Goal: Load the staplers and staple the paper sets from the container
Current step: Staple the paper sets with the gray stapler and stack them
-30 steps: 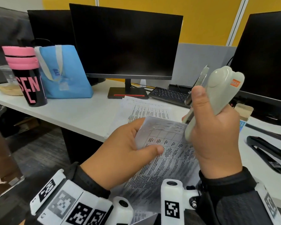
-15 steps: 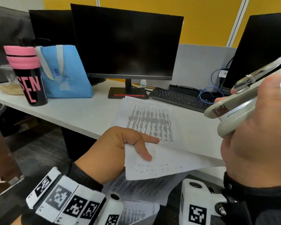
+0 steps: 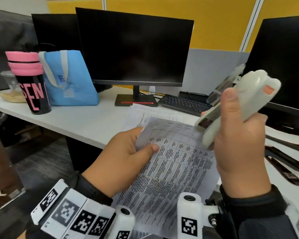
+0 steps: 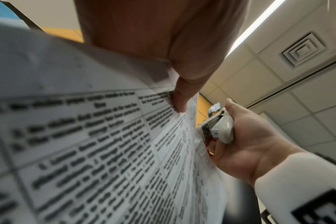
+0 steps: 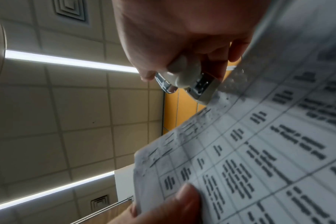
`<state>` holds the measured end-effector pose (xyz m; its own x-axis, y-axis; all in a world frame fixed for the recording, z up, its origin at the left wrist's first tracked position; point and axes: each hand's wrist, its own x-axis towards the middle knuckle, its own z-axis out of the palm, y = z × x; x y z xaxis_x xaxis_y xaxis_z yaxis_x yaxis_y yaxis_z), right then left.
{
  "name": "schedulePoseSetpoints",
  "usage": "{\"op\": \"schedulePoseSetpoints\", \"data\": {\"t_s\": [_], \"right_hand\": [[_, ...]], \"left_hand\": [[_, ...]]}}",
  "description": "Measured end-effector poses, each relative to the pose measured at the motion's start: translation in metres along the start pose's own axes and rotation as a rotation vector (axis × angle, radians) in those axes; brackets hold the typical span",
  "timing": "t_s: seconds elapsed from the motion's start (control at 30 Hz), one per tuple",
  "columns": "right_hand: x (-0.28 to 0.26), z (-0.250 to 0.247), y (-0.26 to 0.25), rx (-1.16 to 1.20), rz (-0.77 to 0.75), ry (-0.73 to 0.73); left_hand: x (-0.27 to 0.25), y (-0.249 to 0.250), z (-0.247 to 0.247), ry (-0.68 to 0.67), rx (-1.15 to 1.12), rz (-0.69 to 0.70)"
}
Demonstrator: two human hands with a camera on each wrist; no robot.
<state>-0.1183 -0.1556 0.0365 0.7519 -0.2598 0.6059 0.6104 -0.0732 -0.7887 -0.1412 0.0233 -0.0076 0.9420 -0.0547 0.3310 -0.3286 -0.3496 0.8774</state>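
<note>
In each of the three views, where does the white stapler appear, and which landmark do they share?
Head: white stapler at right, gripped by the right hand.
Left wrist: the stapler right of centre, beside the paper's edge.
Right wrist: the stapler at upper centre, under the hand.
Shared landmark: the printed paper set, pinched by the left hand.

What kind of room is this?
Most likely an office cubicle: a white desk carries monitors and a keyboard, a yellow partition stands behind, and the ceiling has tiles with strip lights.
</note>
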Motion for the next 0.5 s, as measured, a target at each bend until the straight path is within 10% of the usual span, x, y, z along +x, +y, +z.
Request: {"op": "schedulePoseSetpoints", "data": {"t_s": [0.5], "right_hand": [[0.002,0.010,0.012,-0.082,0.042,-0.067]], "left_hand": [[-0.002,0.004,0.000,-0.036,0.031,0.025]]}}
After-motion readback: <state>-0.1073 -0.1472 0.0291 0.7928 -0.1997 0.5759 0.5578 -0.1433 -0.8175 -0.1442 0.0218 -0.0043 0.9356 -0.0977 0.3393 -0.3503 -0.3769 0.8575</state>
